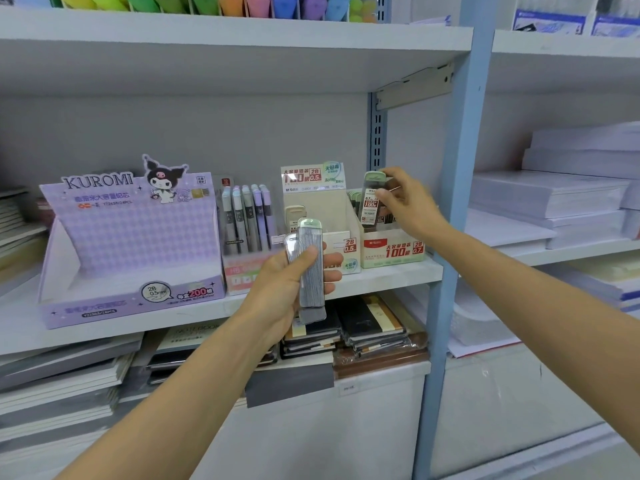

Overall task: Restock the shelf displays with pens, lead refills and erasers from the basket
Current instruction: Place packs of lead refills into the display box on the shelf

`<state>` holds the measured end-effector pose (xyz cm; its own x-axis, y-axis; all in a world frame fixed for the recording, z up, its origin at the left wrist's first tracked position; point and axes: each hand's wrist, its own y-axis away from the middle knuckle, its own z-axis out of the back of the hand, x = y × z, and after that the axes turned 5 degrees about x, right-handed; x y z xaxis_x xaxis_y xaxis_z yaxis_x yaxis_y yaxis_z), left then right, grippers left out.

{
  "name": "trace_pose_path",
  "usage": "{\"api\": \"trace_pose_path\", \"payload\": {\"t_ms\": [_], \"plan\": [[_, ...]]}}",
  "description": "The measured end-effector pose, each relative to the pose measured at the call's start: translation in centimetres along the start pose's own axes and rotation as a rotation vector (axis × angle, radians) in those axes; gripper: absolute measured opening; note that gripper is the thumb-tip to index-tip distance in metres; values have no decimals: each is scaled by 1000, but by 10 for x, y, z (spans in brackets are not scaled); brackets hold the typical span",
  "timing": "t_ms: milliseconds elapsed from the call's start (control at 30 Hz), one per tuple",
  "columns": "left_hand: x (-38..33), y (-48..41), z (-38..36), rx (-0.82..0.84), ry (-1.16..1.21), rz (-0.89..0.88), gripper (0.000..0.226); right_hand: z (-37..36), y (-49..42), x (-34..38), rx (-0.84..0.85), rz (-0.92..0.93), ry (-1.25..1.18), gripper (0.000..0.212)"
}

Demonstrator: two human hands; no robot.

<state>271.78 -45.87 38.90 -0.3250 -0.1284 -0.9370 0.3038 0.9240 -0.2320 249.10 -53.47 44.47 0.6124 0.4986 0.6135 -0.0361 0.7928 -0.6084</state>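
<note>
My left hand (287, 289) grips a few flat lead refill cases (311, 271) upright in front of the middle shelf. My right hand (407, 199) pinches one more lead refill case (371, 199) with a green cap, held upright just above the red-and-white 0.7 display box (393, 251), which holds several similar cases. To its left stands the 0.5 display box (320, 202) with one case inside. The basket is not in view.
A purple Kuromi display box (131, 251) stands at the left of the shelf, open and hollow. A rack of lead tubes (247, 220) sits beside it. Notebooks (374, 327) lie stacked on the shelf below, paper reams (554, 195) to the right past the blue upright (460, 202).
</note>
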Motion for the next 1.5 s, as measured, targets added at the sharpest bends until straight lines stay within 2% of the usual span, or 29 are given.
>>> {"api": "trace_pose_path", "payload": {"t_ms": [133, 200, 300, 367, 400, 433, 500, 600, 733, 867, 933, 1033, 1100, 1200, 1333, 1500], "plan": [[0, -1, -3, -4, -1, -6, 19, -5, -1, -5, 57, -21, 43, 41], [0, 0, -4, -10, -10, -11, 17, -9, 1, -7, 71, -38, 117, 36], [-1, 2, -6, -17, -41, -17, 14, -5, 7, -1, -31, -28, 147, 33], [-2, 5, -7, -13, -71, -21, 12, 3, 15, 11, -126, 31, 68, 29], [-2, 6, -8, -10, -86, -23, 12, 6, 20, 18, -122, 54, -5, 26], [-3, 6, -9, -4, -99, -26, 12, 6, 26, 26, -70, 57, -96, 24], [-3, 8, -14, 16, -123, -32, 15, 2, 41, 42, 136, 7, -259, 27], [-3, 14, -22, 37, -121, -14, 25, -11, 57, 51, 392, -51, -378, 23], [-11, 23, -22, 85, 46, 86, 54, -15, 62, 53, 423, -117, -583, 16], [-13, 28, -16, 29, 10, 94, 55, -15, 64, 56, 483, -174, -820, 14], [-11, 30, -16, 9, -25, 74, 53, -18, 66, 60, 501, -166, -813, 17], [-13, 32, -16, -12, -6, 93, 52, -22, 66, 65, 431, -166, -733, 31], [-16, 32, -16, -22, 35, 156, 48, -21, 65, 63, 412, -151, -719, 27], [-19, 33, -13, -56, 46, 211, 37, -13, 66, 60, 461, -118, -686, 32], [-19, 32, -11, -135, 4, 170, 13, -9, 70, 53, 462, -138, -643, 31], [-19, 31, -6, -253, -94, 76, 20, -5, 73, 50, 471, -138, -700, 38]]}}
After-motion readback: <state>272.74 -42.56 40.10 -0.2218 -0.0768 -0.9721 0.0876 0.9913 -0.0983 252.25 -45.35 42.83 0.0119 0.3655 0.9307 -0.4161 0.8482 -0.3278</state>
